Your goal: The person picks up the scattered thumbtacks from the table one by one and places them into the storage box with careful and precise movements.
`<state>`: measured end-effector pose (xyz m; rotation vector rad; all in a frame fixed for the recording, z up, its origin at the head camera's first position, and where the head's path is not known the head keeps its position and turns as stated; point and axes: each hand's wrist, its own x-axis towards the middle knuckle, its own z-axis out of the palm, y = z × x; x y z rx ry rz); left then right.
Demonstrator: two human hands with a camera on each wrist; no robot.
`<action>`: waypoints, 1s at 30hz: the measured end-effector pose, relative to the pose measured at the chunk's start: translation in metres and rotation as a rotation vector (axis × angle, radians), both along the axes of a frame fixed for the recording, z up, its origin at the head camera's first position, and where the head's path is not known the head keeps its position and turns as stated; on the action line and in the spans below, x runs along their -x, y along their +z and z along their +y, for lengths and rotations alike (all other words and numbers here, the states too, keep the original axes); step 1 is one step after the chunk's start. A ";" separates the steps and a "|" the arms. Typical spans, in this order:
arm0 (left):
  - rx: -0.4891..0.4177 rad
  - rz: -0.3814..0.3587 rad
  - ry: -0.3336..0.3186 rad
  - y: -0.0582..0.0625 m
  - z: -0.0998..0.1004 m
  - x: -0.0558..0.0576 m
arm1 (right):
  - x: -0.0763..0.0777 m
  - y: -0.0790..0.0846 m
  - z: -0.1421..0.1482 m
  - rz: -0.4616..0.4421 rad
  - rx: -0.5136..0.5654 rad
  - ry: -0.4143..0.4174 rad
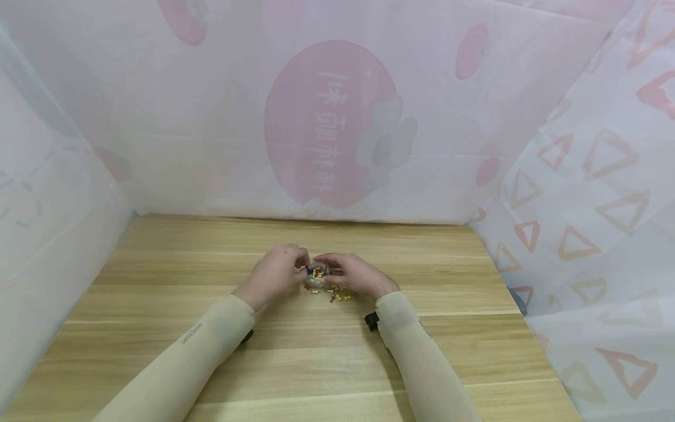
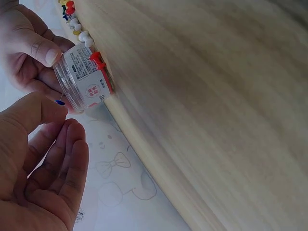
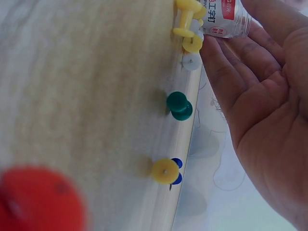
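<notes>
A small clear jar (image 1: 318, 281) with a printed label stands upright on the table, several coloured push pins (image 1: 317, 273) inside it. My right hand (image 1: 355, 274) holds the jar from its right side, thumb and fingers around the wall. At the left of the jar's mouth is my left hand (image 1: 276, 272), thumb and fingers brought together. A blue push pin (image 2: 59, 102) shows at these fingertips, its body partly hidden by them. Loose yellow, white and red push pins (image 1: 338, 297) lie by the jar; a green push pin (image 3: 179, 106) lies near the right hand.
The wooden table (image 1: 295, 375) reaches to a pale printed backdrop (image 1: 211, 146) at the back and sides. In the right wrist view a blurred red push pin (image 3: 41, 199) is very near the camera. A yellow push pin (image 3: 165, 171) lies by a blue one.
</notes>
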<state>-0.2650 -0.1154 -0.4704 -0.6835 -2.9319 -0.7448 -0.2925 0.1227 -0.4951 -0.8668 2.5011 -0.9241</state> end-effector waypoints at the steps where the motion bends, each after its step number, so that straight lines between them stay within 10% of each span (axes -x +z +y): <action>1: 0.007 -0.001 0.004 -0.001 0.000 0.001 | 0.000 0.000 0.000 0.000 -0.001 0.000; 10: 0.027 -0.037 0.001 0.001 -0.003 -0.001 | 0.000 0.000 -0.001 0.006 -0.002 0.006; 30: 0.157 -0.145 -0.075 0.027 -0.045 -0.044 | 0.000 0.000 -0.001 0.001 0.004 0.018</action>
